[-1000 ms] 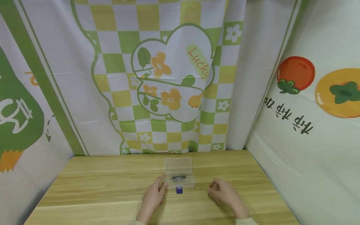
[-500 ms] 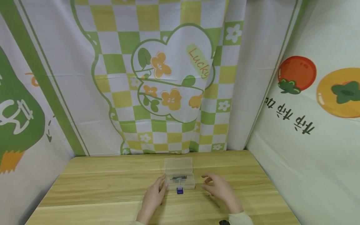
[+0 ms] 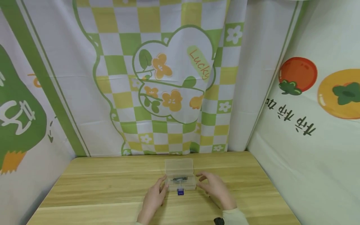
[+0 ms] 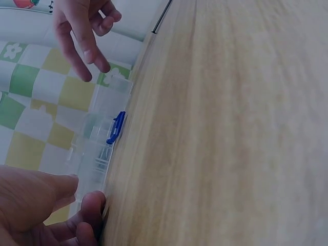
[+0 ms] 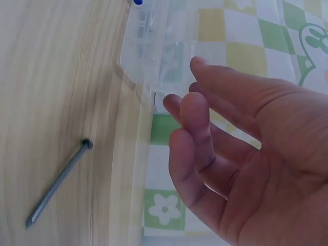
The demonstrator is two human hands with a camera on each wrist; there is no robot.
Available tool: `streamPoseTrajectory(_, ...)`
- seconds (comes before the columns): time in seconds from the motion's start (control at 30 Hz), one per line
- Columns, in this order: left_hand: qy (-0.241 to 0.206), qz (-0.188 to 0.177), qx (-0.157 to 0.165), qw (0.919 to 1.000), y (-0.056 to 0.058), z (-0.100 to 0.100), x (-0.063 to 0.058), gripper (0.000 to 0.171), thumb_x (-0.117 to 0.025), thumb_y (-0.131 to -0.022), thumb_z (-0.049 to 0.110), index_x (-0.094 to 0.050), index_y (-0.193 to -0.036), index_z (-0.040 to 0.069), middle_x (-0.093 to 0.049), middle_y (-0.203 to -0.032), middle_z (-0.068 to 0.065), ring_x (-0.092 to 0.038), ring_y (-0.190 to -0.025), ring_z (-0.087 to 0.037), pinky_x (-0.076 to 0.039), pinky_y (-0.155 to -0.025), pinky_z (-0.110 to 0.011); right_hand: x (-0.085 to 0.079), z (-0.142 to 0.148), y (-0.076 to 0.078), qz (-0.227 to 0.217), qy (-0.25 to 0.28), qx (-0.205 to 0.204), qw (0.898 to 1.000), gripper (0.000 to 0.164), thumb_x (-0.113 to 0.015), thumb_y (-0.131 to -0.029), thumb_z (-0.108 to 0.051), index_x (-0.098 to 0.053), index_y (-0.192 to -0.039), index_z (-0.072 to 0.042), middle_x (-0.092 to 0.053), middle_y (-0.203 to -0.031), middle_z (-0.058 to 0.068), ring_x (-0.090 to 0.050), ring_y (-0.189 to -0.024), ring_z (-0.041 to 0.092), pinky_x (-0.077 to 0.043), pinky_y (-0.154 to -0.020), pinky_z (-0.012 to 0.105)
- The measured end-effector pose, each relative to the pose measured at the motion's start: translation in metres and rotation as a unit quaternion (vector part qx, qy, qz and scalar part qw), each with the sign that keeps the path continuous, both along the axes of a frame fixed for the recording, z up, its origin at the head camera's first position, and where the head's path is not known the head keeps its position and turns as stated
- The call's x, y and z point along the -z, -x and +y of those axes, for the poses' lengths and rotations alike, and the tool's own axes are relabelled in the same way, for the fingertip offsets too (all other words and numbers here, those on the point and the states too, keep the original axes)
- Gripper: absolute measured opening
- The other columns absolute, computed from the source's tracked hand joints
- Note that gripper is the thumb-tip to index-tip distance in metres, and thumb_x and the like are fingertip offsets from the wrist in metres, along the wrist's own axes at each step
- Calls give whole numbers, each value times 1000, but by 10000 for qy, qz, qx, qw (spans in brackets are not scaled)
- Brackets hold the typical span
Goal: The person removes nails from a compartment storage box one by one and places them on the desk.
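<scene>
A clear plastic box point(image 3: 189, 187) stands on the table with its lid point(image 3: 179, 166) raised toward the back. Several dark nails point(image 3: 180, 178) lie inside, and a blue latch point(image 3: 180, 192) hangs at the front. My left hand point(image 3: 153, 197) holds the box's left end between thumb and fingers. At the right end hovers my right hand point(image 3: 216, 187), fingers loosely bent and nothing in them, fingertips close to the box's side. One loose nail point(image 5: 59, 182) lies on the wood below and in front of that hand, its head pointing toward the box.
The wooden table point(image 3: 98, 184) reaches back to a checkered curtain point(image 3: 168, 134). White printed cloths hang at the left and right sides. A dark watch-like band point(image 3: 218, 221) shows at the right sleeve.
My right hand has moved left from above the loose nail to the box's right end, its fingers spreading and uncovering more of the nail. The left hand has stayed at the box.
</scene>
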State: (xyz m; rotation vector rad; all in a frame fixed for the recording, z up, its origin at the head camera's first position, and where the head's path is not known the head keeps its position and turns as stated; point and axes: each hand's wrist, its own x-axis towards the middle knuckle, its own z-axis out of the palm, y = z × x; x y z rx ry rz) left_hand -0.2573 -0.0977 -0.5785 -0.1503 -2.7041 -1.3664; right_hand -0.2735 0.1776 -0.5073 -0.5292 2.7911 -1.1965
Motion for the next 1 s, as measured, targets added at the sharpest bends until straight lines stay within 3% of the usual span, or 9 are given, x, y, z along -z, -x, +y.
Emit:
streamPoseTrajectory(0.3,90,45,9,9999,-3,1,0,46,-62,-108,24,-55,-152,11,-51,-58,9,-50,-41,-8,-37,-42,-26,7,-15,6,208,47,-152,9997,34,-74,-95,-6,-69,-128,3,-71,-117,30,-69,-64,30,-53,-52,27)
streamPoseTrajectory(0.5,122,90,15,9999,-2,-1,1,46,-61,-109,24,-55,-152,10,-50,-57,10,-47,-40,-7,-35,-41,-24,7,-27,12,222,-41,-236,9995,33,-74,-96,-5,-70,-127,3,-71,-118,29,-66,-56,30,-50,-49,26)
streamPoseTrajectory(0.83,54,108,39,9999,1,1,0,46,-61,-109,23,-55,-153,10,-50,-59,10,-47,-41,-6,-34,-41,-22,8,-39,21,191,-197,-210,9994,32,-73,-94,-2,-71,-125,2,-72,-119,27,-61,-54,15,-51,-53,27)
streamPoseTrajectory(1.0,64,104,16,9999,1,0,-1,46,-62,-108,23,-55,-153,11,-50,-60,9,-46,-41,-6,-33,-41,-21,12,-46,23,188,-319,-223,9991,31,-74,-93,-2,-72,-123,2,-72,-118,27,-62,-57,15,-52,-53,30)
